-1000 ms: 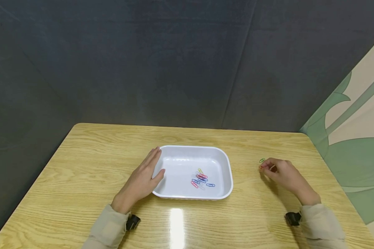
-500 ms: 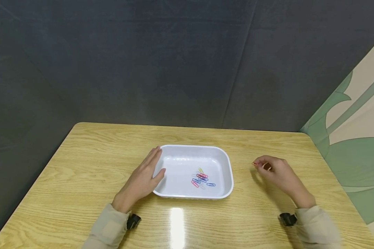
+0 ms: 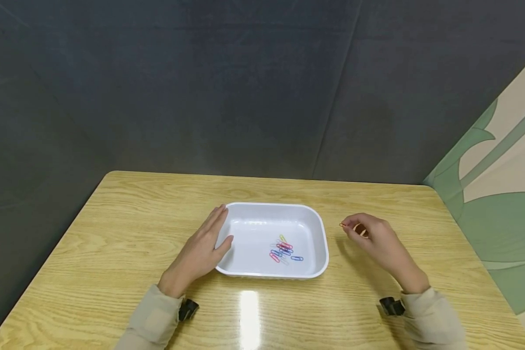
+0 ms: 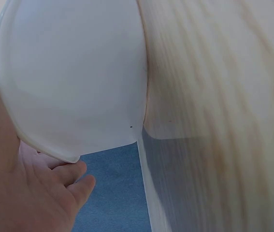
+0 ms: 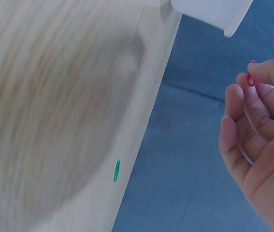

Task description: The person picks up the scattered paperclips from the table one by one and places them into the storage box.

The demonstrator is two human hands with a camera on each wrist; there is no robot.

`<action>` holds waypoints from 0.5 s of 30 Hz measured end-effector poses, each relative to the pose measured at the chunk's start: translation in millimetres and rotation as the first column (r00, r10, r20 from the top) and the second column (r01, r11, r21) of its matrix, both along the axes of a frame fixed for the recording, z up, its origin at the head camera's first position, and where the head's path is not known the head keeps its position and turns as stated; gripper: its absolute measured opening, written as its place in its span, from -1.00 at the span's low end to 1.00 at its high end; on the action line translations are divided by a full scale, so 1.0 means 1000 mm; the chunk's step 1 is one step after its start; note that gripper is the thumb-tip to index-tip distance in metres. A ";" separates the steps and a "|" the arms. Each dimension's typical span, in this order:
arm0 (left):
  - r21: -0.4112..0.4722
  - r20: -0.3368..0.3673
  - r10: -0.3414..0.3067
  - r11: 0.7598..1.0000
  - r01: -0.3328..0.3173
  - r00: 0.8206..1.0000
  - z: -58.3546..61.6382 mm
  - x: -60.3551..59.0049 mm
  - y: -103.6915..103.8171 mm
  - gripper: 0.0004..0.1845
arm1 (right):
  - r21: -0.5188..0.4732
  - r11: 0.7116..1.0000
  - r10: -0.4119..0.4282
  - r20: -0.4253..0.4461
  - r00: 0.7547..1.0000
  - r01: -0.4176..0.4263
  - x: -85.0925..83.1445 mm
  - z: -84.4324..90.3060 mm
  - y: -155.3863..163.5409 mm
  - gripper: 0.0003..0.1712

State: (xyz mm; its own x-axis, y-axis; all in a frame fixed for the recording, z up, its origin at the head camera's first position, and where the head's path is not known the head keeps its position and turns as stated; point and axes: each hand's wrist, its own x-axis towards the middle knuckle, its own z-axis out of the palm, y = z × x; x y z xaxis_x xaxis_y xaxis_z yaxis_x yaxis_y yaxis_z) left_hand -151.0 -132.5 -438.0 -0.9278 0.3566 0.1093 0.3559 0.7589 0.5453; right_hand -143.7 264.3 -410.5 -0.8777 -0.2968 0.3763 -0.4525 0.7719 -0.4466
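Observation:
A white plastic tray [image 3: 271, 206] sits mid-table with several coloured paper clips [image 3: 283, 251] lying loose inside it. My left hand [image 3: 215, 231] rests flat against the tray's left wall, fingers straight; the left wrist view shows the tray's outer wall [image 4: 74, 72] right beside that palm [image 4: 25, 193]. My right hand [image 3: 350, 227] hovers just right of the tray and pinches a small red paper clip [image 3: 343, 225] between thumb and forefinger. The same red clip [image 5: 251, 79] shows at the fingertips [image 5: 260, 72] in the right wrist view. A green paper clip [image 5: 117, 170] lies on the table.
The wooden table [image 3: 127, 228] has rounded corners and a glare patch near its front edge. A dark grey wall stands behind it, and a green-patterned panel runs along the right. A corner of the tray [image 5: 214, 14] appears in the right wrist view.
My right hand lifted the red clip from beside the green one and carried it left toward the tray. The left hand and tray have stayed put.

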 end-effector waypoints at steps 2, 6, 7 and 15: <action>-0.001 0.000 -0.001 1.000 0.001 1.000 0.000 0.000 0.000 -0.28 | -0.002 1.000 -0.004 0.002 1.000 0.004 0.000 0.000 -0.004 -0.89; -0.002 0.003 0.000 1.000 0.000 1.000 0.001 0.001 0.001 -0.27 | -0.011 1.000 -0.002 0.015 1.000 0.002 0.000 0.001 -0.012 -0.88; -0.002 0.003 0.001 1.000 -0.001 1.000 0.001 0.001 0.001 -0.27 | -0.012 1.000 -0.001 0.015 1.000 0.001 0.000 0.000 -0.014 -0.88; 0.002 -0.001 0.002 1.000 -0.002 1.000 0.001 0.001 0.001 -0.27 | -0.020 1.000 0.006 0.022 1.000 -0.006 -0.002 0.001 -0.033 -0.86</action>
